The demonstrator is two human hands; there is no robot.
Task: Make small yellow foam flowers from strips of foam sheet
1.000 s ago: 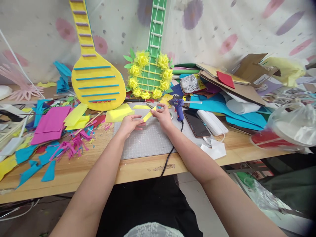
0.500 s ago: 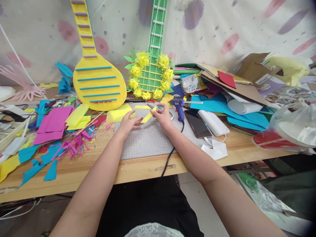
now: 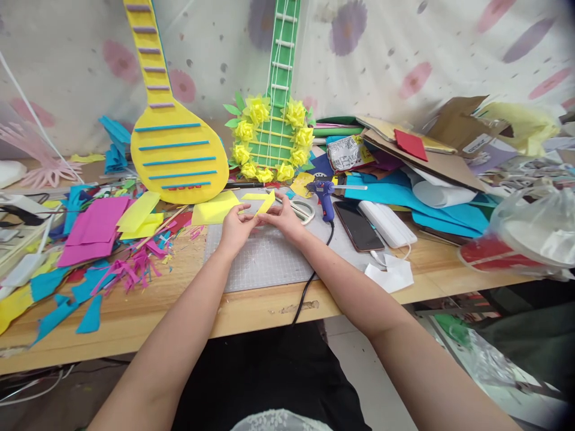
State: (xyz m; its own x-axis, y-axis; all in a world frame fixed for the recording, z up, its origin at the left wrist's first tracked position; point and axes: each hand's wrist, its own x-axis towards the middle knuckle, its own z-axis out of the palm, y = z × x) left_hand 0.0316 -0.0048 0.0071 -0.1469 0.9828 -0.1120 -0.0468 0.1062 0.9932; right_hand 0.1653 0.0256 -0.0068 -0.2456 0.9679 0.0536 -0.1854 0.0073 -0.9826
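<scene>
A narrow yellow paper strip (image 3: 266,203) stands slanted between my two hands, above the grey cutting mat (image 3: 265,257). My right hand (image 3: 287,222) has its fingers closed on the strip's lower end. From the other side, my left hand (image 3: 237,230) pinches that same end, and the two sets of fingertips meet there. Just past the right hand lie the pale handles of a pair of scissors (image 3: 303,211). Behind my hands, another yellow strip (image 3: 252,196) and a larger yellow paper sheet (image 3: 214,209) rest flat.
A blue glue gun (image 3: 325,197), its cord crossing the mat, lies near a phone (image 3: 357,224) and a white power bank (image 3: 387,222). Behind stand a yellow cut-out instrument (image 3: 179,157) and a green one with yellow flowers (image 3: 279,143). Magenta paper (image 3: 94,230) lies left.
My left hand has come in to the strip and closed on its end. The right hand has shifted slightly left and down, uncovering more of the scissors' handles.
</scene>
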